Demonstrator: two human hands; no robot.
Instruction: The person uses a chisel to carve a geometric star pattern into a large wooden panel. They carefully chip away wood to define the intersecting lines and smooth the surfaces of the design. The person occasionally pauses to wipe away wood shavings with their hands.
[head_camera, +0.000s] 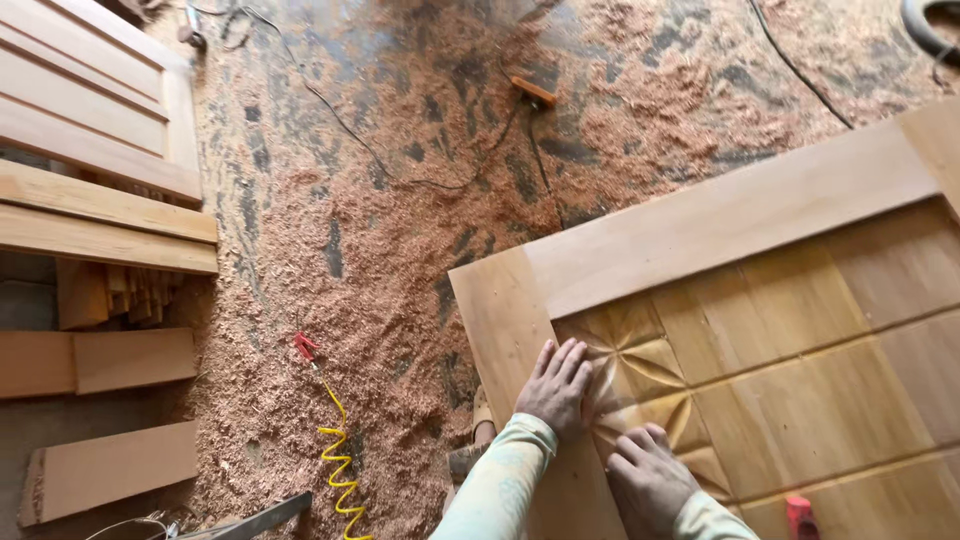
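On sawdust floor, door panel (760, 290) long axis running lower-left to upper-right, both hands flat.

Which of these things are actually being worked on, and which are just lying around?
In use:
- carved wooden door panel
- left hand flat on the carving
- right hand flat on the carving

Lying about:
- yellow coiled hose
- stacked planks
- sawdust
- black cable

The floor (400, 130) is covered with thick reddish sawdust (390, 300). On it lie a thin black cable (340, 125), a coiled yellow hose (340, 470) with a red tip, and an orange tool (533, 91). A wooden door panel (760, 210) with carved squares rests on the right. Wooden planks (90, 150) are stacked on the left.
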